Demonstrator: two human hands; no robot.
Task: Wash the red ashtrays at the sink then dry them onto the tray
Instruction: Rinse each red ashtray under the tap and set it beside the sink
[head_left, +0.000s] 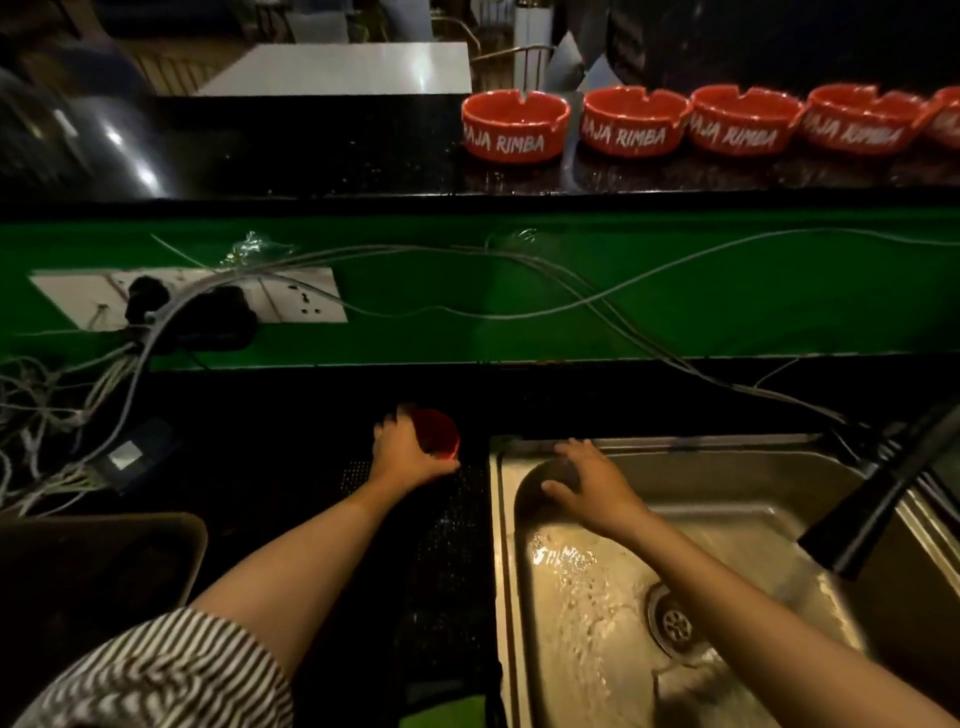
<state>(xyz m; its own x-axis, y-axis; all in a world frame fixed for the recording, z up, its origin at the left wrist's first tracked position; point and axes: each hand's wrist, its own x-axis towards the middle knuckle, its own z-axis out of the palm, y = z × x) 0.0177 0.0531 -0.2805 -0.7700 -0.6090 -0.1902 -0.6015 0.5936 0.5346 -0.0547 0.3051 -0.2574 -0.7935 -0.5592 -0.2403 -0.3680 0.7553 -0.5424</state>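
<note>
Your left hand (410, 452) is wrapped around a red ashtray (439, 434) on the dark counter just left of the sink (779, 452) — fingers curled over it, so only its right part shows, and what it holds inside cannot be seen. Your right hand (592, 486) reaches into the sink's far left corner and rests on a dark rounded object (550, 475); the fingers are spread over it, and whether they truly grip it cannot be told.

The sink basin holds a thin sheet of running water that glints near the drain (675, 621). The black faucet (878, 499) slants in from the right above the basin.

On the raised black ledge (311, 150) behind the green wall panel (519, 332), a row of red ashtrays stands upright, side by side — the leftmost (514, 127), then a second (634, 122), a third (745, 119), a fourth (862, 119), and a fifth cut off at the frame edge (948, 117). Those whose bowls are visible look empty.

A dark tray (171, 535) sits at the lower left, its inside too dim to read. Grey cables (467, 254) trail across the green panel from a white socket strip (208, 296).
</note>
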